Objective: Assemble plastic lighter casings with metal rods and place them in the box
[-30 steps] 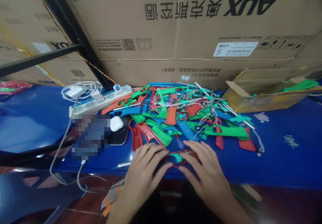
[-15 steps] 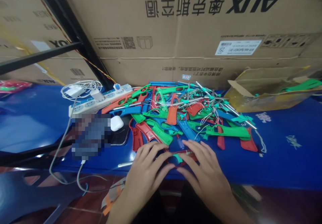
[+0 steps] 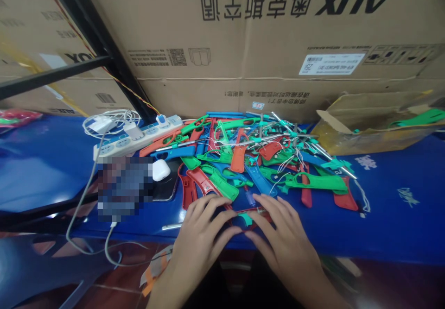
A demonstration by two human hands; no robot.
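Near the table's front edge lies a red lighter (image 3: 259, 211) of the long-barrelled kind, with a teal trigger (image 3: 246, 218) showing in its middle. My left hand (image 3: 208, 228) has its fingers curled over the left part of it. Over the right part bend the fingers of my right hand (image 3: 278, 225), and both thumbs point toward each other below the trigger. Much of the lighter is hidden under my hands. A metal tube (image 3: 172, 227) sticks out left of my left hand. Just beyond the fingertips is a small clear-blue fuel tank (image 3: 249, 197).
Behind my hands spreads a pile of red, green and blue lighter shells (image 3: 222, 184) with metal tubes and white wires. To the left are a power strip (image 3: 120, 147), a white earbud case (image 3: 160, 170) and a phone (image 3: 165, 188). An open carton (image 3: 347, 137) stands at the right.
Both hands stay almost in place on the red lighter, with only very slight finger movement. The view has shifted a little.
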